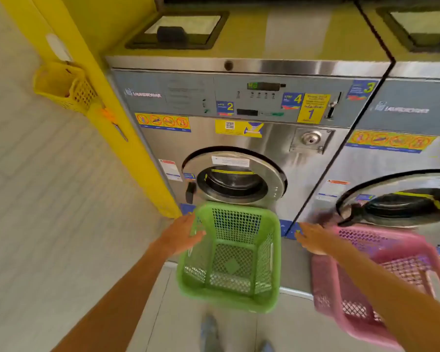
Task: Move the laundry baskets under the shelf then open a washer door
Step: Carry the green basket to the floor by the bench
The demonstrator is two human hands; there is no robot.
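A green laundry basket (pixel 229 257) hangs tilted in front of the left washer's round door (pixel 239 161), which is shut, its black handle (pixel 190 191) on the left. My left hand (pixel 181 235) grips the green basket's left rim, thumb inside. A pink laundry basket (pixel 381 278), blurred, sits lower right before the right washer's door (pixel 401 199), also shut. At the pink basket's upper left corner my right hand (pixel 313 237) holds the rim. No shelf is in view.
Two steel washers stand side by side, the left washer (pixel 239 138) bordered by a yellow pillar (pixel 127 138). A small yellow basket (pixel 64 85) hangs on the pillar's left side. Tiled floor (pixel 48 224) spreads to the left. My shoes (pixel 208 331) show at the bottom.
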